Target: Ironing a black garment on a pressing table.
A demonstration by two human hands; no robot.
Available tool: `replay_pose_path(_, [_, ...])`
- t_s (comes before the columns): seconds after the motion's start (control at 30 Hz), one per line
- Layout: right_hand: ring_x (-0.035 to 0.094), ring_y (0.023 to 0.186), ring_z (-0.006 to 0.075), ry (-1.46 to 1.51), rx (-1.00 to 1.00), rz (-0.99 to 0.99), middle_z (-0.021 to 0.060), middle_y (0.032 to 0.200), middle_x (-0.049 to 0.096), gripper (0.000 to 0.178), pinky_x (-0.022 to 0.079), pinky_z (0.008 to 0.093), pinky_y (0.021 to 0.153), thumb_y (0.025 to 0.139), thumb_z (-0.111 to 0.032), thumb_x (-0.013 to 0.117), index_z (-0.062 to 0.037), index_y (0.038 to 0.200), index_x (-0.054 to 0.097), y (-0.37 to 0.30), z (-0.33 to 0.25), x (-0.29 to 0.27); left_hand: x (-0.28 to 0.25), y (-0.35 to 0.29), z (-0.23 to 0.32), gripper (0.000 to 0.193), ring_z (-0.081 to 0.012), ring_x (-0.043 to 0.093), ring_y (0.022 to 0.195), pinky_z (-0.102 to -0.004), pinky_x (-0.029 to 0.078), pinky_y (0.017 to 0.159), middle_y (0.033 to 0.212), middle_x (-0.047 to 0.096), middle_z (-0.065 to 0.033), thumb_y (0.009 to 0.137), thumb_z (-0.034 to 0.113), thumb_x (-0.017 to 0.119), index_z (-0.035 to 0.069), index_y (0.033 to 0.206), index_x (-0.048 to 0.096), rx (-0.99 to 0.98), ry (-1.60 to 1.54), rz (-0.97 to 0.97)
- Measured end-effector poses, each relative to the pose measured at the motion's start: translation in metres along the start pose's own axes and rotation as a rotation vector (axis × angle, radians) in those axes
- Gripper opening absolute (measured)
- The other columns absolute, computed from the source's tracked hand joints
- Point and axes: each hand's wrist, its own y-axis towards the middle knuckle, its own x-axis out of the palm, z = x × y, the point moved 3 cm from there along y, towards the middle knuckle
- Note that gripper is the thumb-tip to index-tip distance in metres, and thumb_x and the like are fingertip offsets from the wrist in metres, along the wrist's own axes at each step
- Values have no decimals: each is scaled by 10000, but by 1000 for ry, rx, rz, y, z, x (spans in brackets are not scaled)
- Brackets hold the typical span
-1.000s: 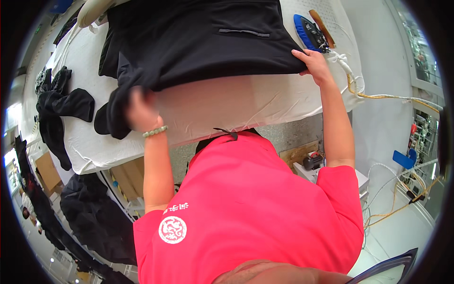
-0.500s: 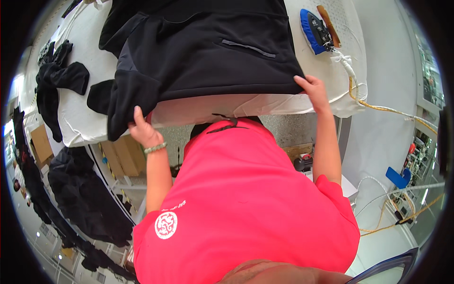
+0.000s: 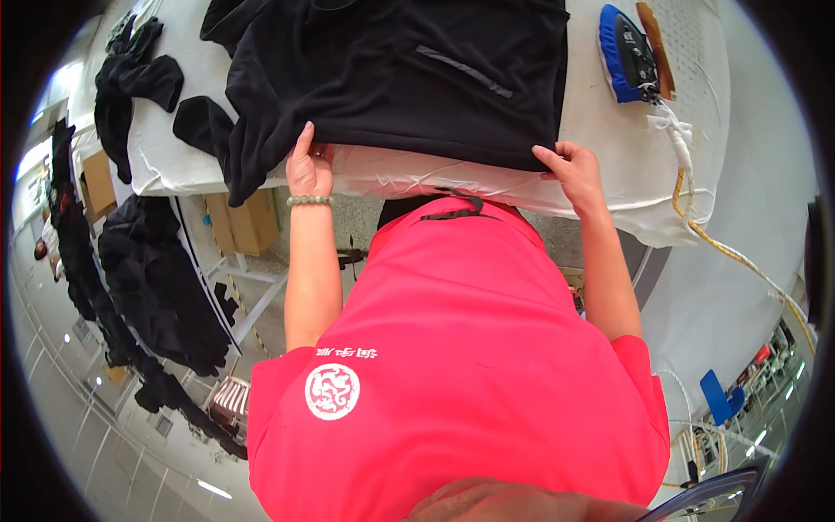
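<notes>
A black jacket point(image 3: 391, 83) lies spread on the white-covered table point(image 3: 609, 204), with a grey slanted pocket trim showing on its body and a sleeve hanging toward the left. My left hand point(image 3: 310, 167), a beaded bracelet at its wrist, pinches the hem near its left end. At the hem's right corner my right hand point(image 3: 574, 174) grips the cloth between thumb and fingers. The hem runs almost straight between both hands, just above the table's near edge. Some fingertips are hidden under the fabric.
At the back right an iron point(image 3: 633, 56) with a blue cover rests on the table, its hose point(image 3: 687, 174) trailing right. Black cloth pieces point(image 3: 130, 83) lie at the table's left. Below stand a cardboard box point(image 3: 248, 224) and a heap of black garments point(image 3: 152, 283).
My left hand has shifted inward along the hem, closer to my right hand, and the jacket's left part has bunched. My right hand still holds its corner. The view has turned slightly.
</notes>
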Motion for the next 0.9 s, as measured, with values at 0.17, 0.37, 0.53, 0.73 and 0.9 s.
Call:
replay_pose_path(0.17, [603, 690, 82, 100, 3, -2, 6, 750, 649, 322, 527, 258, 604, 889, -293, 804, -6, 813, 678, -8, -20, -10, 19, -3, 5, 260, -233, 680, 1063, -401, 570, 946, 1129, 721, -65, 886, 55, 761, 94, 1135, 699, 106, -132, -96])
replay_pose_path(0.37, [588, 623, 113, -149, 39, 16, 21, 627, 596, 425, 515, 293, 586, 875, -349, 805, -29, 690, 594, 3, -10, -20, 10, 1, 9, 261, -241, 712, 979, -417, 601, 882, 1073, 733, -96, 846, 14, 765, 23, 1100, 703, 250, 45, 219])
replay_pose_path(0.53, [625, 594, 267, -731, -355, 305, 122, 603, 620, 496, 519, 395, 622, 878, -414, 775, 0, 691, 572, 17, 21, 6, 7, 3, -4, 303, -247, 729, 870, -383, 609, 827, 980, 741, -120, 823, 60, 797, -43, 1085, 686, 711, 967, 522])
replay_pose_path(0.73, [637, 648, 256, -682, -271, 216, 142, 702, 668, 446, 512, 383, 665, 893, -400, 769, 14, 786, 641, 16, -8, -6, -8, -38, 22, 302, -194, 728, 780, -324, 608, 746, 935, 738, -112, 890, 169, 781, -36, 1079, 667, 40, 813, 215])
replay_pose_path(0.9, [717, 900, 269, -484, -353, 389, 157, 1009, 741, 509, 540, 359, 822, 905, -441, 753, 1, 1148, 681, 60, -54, -38, 47, -27, 126, 180, -157, 693, 710, -279, 569, 650, 902, 734, -93, 984, 166, 654, 7, 1066, 674, 93, 1031, -190])
